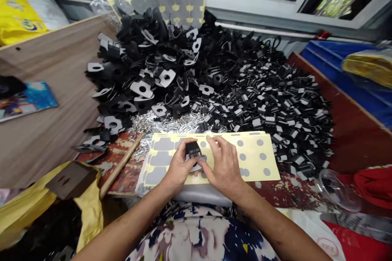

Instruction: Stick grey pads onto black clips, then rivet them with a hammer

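Note:
My left hand (178, 168) is closed around a black plastic clip part (192, 148) with a hinge-like edge and a grey pad along its lower side. To its right, my right hand (226, 162) has its thumb against the grey pad's edge, while its index finger stands apart from the thumb and the other fingers curl loosely. Both hands are over a yellow backing sheet (252, 147) of grey die-cut stickers, with large shapes at the left and small round ones at the right. Part of the pad is hidden by my fingers.
Behind the sheet rise a heap of larger black clip parts (142, 89), a pile of small black-and-grey pieces (284, 110) and scattered metal pins (165, 124). A wooden stick (122, 165) lies left. A yellow sack (94, 216) stands lower left; a clear plastic cup (337, 189) lies right.

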The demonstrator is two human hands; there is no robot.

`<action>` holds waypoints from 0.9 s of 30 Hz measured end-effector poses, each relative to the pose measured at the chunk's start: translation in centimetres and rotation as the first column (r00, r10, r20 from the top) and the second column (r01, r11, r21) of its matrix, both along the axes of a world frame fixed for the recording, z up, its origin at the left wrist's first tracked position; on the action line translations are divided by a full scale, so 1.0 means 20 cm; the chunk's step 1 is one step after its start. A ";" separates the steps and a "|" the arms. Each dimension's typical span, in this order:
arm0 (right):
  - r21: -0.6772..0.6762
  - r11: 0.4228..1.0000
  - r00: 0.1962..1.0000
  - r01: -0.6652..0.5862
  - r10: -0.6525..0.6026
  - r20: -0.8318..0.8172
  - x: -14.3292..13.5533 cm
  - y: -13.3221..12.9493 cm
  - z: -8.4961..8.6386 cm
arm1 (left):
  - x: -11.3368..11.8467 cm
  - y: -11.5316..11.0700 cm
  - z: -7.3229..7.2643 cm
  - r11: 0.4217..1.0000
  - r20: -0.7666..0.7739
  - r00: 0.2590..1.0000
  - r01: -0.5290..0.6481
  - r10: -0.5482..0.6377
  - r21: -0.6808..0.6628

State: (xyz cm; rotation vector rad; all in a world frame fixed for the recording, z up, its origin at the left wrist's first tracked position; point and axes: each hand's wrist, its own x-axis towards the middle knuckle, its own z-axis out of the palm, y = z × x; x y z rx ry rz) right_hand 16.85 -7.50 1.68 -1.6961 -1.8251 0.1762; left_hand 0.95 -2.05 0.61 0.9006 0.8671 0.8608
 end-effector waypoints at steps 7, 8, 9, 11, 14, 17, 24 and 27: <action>-0.394 0.844 0.926 -0.365 0.282 -0.252 0.24 0.11 0.08 | -0.12 0.05 0.06 0.847 0.056 0.864 0.503 -0.501 -0.175; -0.430 0.806 0.909 -0.407 0.312 -0.275 0.28 0.16 0.09 | -0.13 0.10 0.11 0.809 0.040 0.833 0.546 -0.551 -0.219; -0.459 0.780 0.901 -0.426 0.319 -0.294 0.34 0.24 0.12 | -0.14 0.18 0.18 0.794 0.003 0.820 0.555 -0.572 -0.248; -0.464 0.815 0.935 -0.347 0.261 -0.242 0.46 0.43 0.18 | -0.16 0.37 0.41 0.865 -0.098 0.868 0.464 -0.487 -0.191; -0.245 0.969 0.996 0.023 0.001 0.094 0.65 0.80 0.29 | -0.17 0.65 0.78 0.982 0.132 0.991 -0.019 -0.006 0.188; -0.105 0.976 0.965 0.192 -0.169 0.200 0.78 1.13 0.34 | -0.16 0.73 0.87 0.939 0.269 0.957 -0.190 0.112 0.286; -0.091 0.967 0.940 0.236 -0.203 0.274 0.85 1.45 0.28 | 0.02 0.31 0.05 0.829 0.150 0.877 0.480 -0.456 -0.286; -0.085 0.971 0.948 0.225 -0.198 0.249 0.89 1.41 0.28 | 0.08 0.21 -0.11 0.852 0.233 0.895 0.437 -0.380 -0.289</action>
